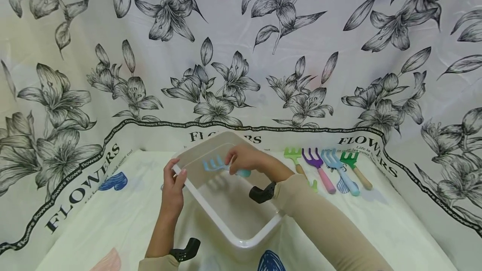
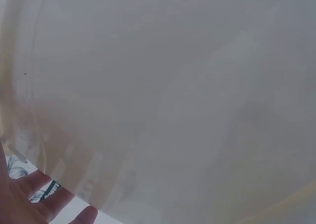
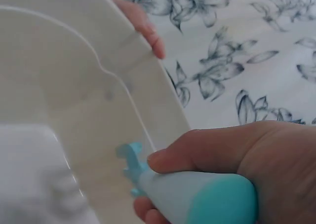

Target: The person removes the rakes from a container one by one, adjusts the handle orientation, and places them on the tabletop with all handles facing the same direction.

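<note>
A white plastic basin (image 1: 233, 208) is held tilted in front of me. My left hand (image 1: 173, 189) grips its left rim, thumb and fingers on either side of the edge. Inside the basin, my right hand (image 1: 246, 160) holds a small light blue hand rake (image 1: 212, 164) by its handle, tines pointing left toward the wall. The right wrist view shows the thumb along the rake's pale handle (image 3: 197, 197) with its turquoise end. The basin's wall (image 2: 163, 95) fills most of the left wrist view, with left fingertips (image 2: 54, 201) at its edge.
Right of the basin lie a light green rake (image 1: 293, 154), a purple rake with pink handle (image 1: 325, 181), a light blue rake (image 1: 344, 177) and a dark green rake with tan handle (image 1: 361, 177). Another green piece (image 1: 314, 185) is partly hidden by my right arm. A flowered curtain (image 1: 226, 74) hangs behind.
</note>
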`<state>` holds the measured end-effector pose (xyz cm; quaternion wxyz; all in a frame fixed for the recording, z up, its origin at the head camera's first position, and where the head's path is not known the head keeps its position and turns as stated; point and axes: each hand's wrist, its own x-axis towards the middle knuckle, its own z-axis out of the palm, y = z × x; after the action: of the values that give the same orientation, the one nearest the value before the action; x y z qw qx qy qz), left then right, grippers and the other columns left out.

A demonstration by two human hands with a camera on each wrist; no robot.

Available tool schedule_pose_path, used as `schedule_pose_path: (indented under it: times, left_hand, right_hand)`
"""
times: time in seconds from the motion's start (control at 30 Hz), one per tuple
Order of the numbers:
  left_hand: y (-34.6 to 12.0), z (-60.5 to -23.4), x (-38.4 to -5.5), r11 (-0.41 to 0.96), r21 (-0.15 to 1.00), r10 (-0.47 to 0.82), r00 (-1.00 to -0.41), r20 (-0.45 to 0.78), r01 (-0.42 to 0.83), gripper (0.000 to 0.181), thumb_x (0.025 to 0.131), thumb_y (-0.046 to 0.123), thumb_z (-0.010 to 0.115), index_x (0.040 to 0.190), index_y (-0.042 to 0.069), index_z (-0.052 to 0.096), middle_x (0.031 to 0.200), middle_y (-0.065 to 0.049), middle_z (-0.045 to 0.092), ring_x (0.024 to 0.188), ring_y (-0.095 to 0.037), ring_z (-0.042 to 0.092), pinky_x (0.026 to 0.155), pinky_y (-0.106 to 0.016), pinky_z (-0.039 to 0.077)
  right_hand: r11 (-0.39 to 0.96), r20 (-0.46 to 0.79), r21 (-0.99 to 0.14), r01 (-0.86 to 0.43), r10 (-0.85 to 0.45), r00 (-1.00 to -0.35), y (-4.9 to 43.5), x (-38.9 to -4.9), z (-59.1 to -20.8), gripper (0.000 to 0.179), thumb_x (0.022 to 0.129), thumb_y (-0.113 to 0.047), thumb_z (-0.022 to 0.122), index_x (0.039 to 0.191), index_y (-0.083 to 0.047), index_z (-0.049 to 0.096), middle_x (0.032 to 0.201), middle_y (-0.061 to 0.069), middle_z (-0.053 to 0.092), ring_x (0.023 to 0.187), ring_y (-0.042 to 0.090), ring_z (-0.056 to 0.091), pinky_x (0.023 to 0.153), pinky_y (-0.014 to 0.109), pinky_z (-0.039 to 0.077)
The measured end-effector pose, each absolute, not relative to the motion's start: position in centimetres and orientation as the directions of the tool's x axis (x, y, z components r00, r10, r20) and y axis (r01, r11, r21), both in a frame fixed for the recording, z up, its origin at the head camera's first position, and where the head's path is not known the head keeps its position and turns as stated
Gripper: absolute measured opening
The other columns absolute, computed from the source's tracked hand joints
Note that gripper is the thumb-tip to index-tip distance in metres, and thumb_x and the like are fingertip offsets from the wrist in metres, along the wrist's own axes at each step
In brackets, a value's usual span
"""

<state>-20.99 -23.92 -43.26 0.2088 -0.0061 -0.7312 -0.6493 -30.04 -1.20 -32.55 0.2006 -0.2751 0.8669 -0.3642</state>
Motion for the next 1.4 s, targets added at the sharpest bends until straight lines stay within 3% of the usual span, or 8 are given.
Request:
schedule_pose_path:
  times: [0.27, 0.37, 0.5, 0.6, 0.9, 1.1, 1.27, 1.4]
  left_hand:
    - [-23.9, -43.2, -20.9, 0.165, 0.946, -0.263, -0.912, 0.316, 0.28, 0.048, 0.106, 0.027, 0.039, 0.15, 0.021, 0.021, 0.139, -0.016, 0.039, 0.117, -0.028, 0.045, 0.087, -0.019, 0.042]
    - [-23.9, -43.3, -20.8, 0.169, 0.944, -0.26, -0.911, 0.32, 0.284, 0.048, 0.105, 0.028, 0.039, 0.15, 0.021, 0.021, 0.14, -0.014, 0.038, 0.119, -0.03, 0.045, 0.095, -0.035, 0.042]
    - [-24.0, -43.4, -20.7, 0.168, 0.943, -0.25, -0.913, 0.324, 0.289, 0.049, 0.106, 0.029, 0.038, 0.15, 0.021, 0.02, 0.142, -0.013, 0.037, 0.122, -0.031, 0.044, 0.098, -0.039, 0.039]
    - [-24.0, -43.4, -20.7, 0.166, 0.946, -0.248, -0.917, 0.314, 0.279, 0.049, 0.106, 0.029, 0.038, 0.15, 0.022, 0.019, 0.142, -0.012, 0.037, 0.122, -0.031, 0.044, 0.094, -0.03, 0.038]
    - [-23.9, -43.5, -20.6, 0.15, 0.947, -0.231, -0.922, 0.312, 0.284, 0.05, 0.106, 0.028, 0.038, 0.151, 0.021, 0.018, 0.145, -0.011, 0.034, 0.125, -0.031, 0.041, 0.1, -0.042, 0.034]
    - [-24.1, -43.5, -20.6, 0.162, 0.947, -0.24, -0.92, 0.31, 0.277, 0.049, 0.106, 0.029, 0.039, 0.15, 0.021, 0.02, 0.142, -0.012, 0.037, 0.123, -0.029, 0.044, 0.096, -0.033, 0.037]
    - [-24.1, -43.4, -20.7, 0.172, 0.944, -0.234, -0.92, 0.316, 0.28, 0.049, 0.106, 0.03, 0.038, 0.15, 0.02, 0.02, 0.137, -0.016, 0.04, 0.119, -0.031, 0.046, 0.088, -0.019, 0.04]
    - [-24.1, -43.3, -20.7, 0.184, 0.946, -0.238, -0.921, 0.307, 0.268, 0.049, 0.106, 0.03, 0.038, 0.15, 0.021, 0.02, 0.134, -0.017, 0.043, 0.116, -0.032, 0.048, 0.085, -0.016, 0.041]
  right_hand:
    - [0.554, -0.095, -0.77, -0.318, -0.592, -0.801, 0.9, -28.9, -30.9, 0.03, 0.08, -0.003, 0.074, 0.108, -0.011, 0.068, 0.112, 0.01, 0.065, 0.101, 0.024, 0.061, 0.068, 0.032, 0.051]
    - [0.526, -0.075, -0.799, -0.291, -0.568, -0.82, 1.6, -28.6, -30.9, 0.035, 0.08, -0.001, 0.073, 0.114, -0.011, 0.067, 0.11, 0.01, 0.066, 0.097, 0.024, 0.063, 0.068, 0.032, 0.052]
    - [0.499, -0.056, -0.828, -0.258, -0.53, -0.846, 2.8, -28.0, -30.7, 0.044, 0.08, 0.0, 0.072, 0.122, -0.01, 0.065, 0.105, 0.01, 0.067, 0.087, 0.023, 0.063, 0.065, 0.033, 0.051]
    - [0.496, -0.041, -0.835, -0.238, -0.488, -0.872, 3.9, -27.5, -30.8, 0.046, 0.08, -0.002, 0.073, 0.124, -0.011, 0.064, 0.101, 0.01, 0.066, 0.085, 0.025, 0.062, 0.063, 0.033, 0.051]
    - [0.455, 0.044, -0.859, -0.234, -0.39, -0.92, 7.6, -27.2, -32.0, 0.053, 0.082, -0.004, 0.07, 0.132, -0.013, 0.056, 0.093, 0.013, 0.059, 0.082, 0.026, 0.058, 0.066, 0.036, 0.051]
    - [0.402, 0.114, -0.88, -0.253, -0.339, -0.934, 10.1, -26.7, -32.4, 0.053, 0.083, -0.004, 0.068, 0.133, -0.011, 0.053, 0.094, 0.013, 0.057, 0.087, 0.027, 0.06, 0.072, 0.042, 0.053]
    - [0.393, 0.165, -0.879, -0.27, -0.281, -0.945, 12.2, -26.6, -33.3, 0.052, 0.083, -0.003, 0.067, 0.133, -0.009, 0.054, 0.091, 0.012, 0.056, 0.086, 0.026, 0.059, 0.071, 0.039, 0.052]
    - [0.417, 0.206, -0.858, -0.299, -0.255, -0.945, 14.1, -26.6, -33.8, 0.049, 0.086, -0.004, 0.066, 0.133, -0.006, 0.053, 0.09, 0.012, 0.054, 0.082, 0.026, 0.054, 0.07, 0.036, 0.048]
